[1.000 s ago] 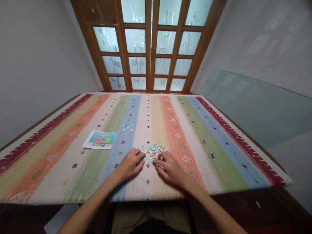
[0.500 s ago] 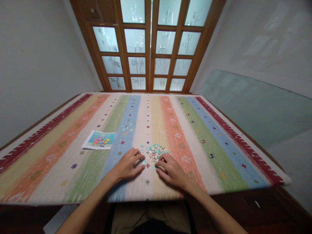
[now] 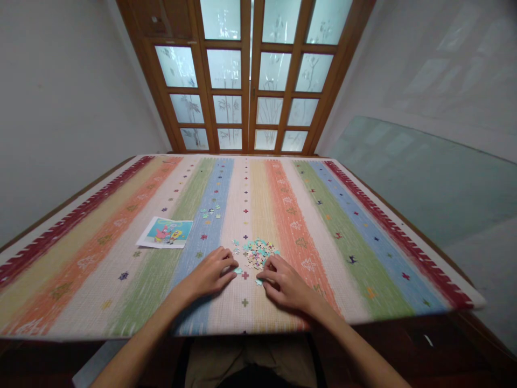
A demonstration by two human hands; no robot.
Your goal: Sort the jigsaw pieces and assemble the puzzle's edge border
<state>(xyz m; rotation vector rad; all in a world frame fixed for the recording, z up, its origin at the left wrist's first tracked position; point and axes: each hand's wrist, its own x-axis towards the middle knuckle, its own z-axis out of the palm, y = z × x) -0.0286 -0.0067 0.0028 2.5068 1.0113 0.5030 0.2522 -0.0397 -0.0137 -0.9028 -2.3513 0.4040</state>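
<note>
A loose pile of small jigsaw puzzle pieces (image 3: pixel 257 254), teal and multicoloured, lies on the striped tablecloth (image 3: pixel 244 315) in front of me. To its left is my left hand (image 3: pixel 216 272), fingers curled but thumb and index finger apart. One teal piece (image 3: pixel 238 271) lies at those fingertips, and I see nothing held. My right hand (image 3: pixel 285 283) rests at the pile's near right edge. Its thumb and index finger are closed on a teal puzzle piece (image 3: pixel 259 282), which sticks out partly beyond the fingertips.
A printed cartoon picture (image 3: pixel 166 233) lies left of the pile. Several more pieces (image 3: pixel 210 211) sit apart on the blue stripe farther back. The table's front edge runs close under my forearms. Wooden glazed doors (image 3: pixel 248 81) stand behind the table.
My left hand has drawn back slightly to the left, showing more of the teal piece by its fingertips. The teal piece at my right hand has shifted slightly right and nearer to me.
</note>
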